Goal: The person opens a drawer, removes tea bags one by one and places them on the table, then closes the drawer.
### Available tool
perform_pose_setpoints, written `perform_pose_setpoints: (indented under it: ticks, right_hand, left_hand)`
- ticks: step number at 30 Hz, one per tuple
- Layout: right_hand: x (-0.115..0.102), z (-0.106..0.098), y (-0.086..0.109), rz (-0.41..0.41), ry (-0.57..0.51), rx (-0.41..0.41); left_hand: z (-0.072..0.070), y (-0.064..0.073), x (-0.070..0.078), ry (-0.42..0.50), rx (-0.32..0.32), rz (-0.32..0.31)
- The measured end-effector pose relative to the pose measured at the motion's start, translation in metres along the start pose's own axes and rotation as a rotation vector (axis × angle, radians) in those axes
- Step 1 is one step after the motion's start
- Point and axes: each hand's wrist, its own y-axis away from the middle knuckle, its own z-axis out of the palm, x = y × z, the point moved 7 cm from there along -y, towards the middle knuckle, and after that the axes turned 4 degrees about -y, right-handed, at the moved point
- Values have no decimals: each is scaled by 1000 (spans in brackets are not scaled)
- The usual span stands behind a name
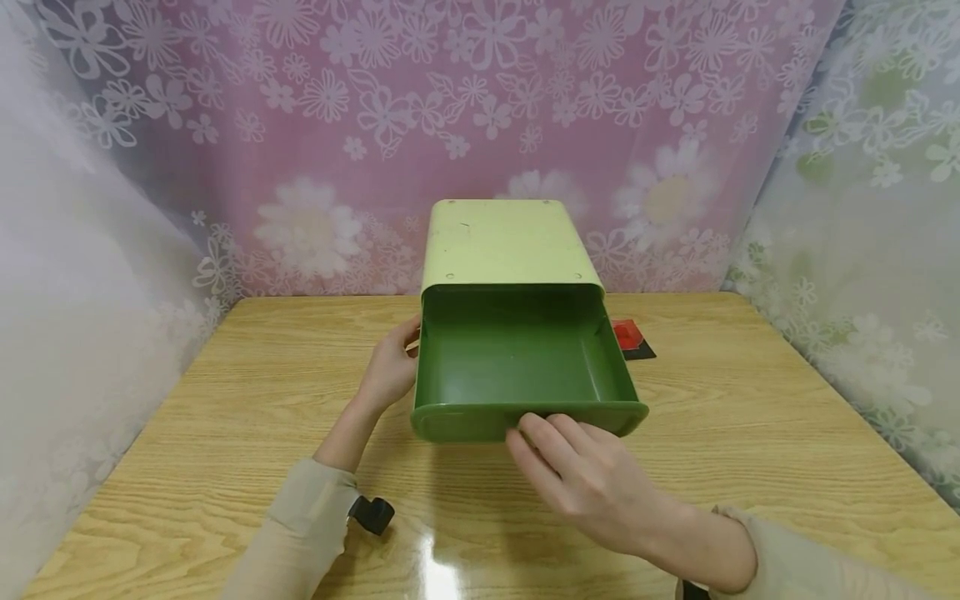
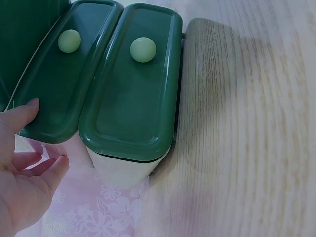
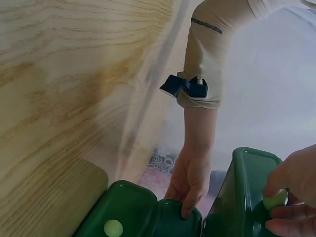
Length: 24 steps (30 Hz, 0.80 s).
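A small cabinet (image 1: pixel 510 242) with a pale yellow-green shell stands on the table. Its green top drawer (image 1: pixel 457 423) is pulled well out, and bare green plastic shows inside. My right hand (image 1: pixel 588 475) pinches the round light-green knob (image 3: pixel 275 200) on that drawer's front. At the cabinet's left side is my left hand (image 1: pixel 393 367); in the left wrist view its thumb touches the edge of the middle drawer (image 2: pixel 59 74), with the other fingers loosely bent by the side wall. The bottom drawer (image 2: pixel 128 98) is closed, as is the middle one; both have round knobs.
A red item on a black base (image 1: pixel 626 335) lies behind the cabinet's right side, partly hidden. The wooden table (image 1: pixel 750 417) has flower-patterned curtains (image 1: pixel 487 108) behind it and on both sides. Black camera mounts (image 1: pixel 371 514) are strapped to the wrists.
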Motion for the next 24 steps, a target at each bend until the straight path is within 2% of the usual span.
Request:
perform_pose_setpoints:
  ticks: [9, 22, 24]
  right_hand:
    - [6, -4, -3, 28, -44, 18]
    - [11, -4, -8, 17, -40, 49]
    - [12, -3, -6, 23, -44, 41]
  left_hand:
    - [0, 2, 5, 16, 5, 7]
    - [-1, 2, 7, -21, 14, 32]
    - [-2, 6, 17, -25, 9, 21]
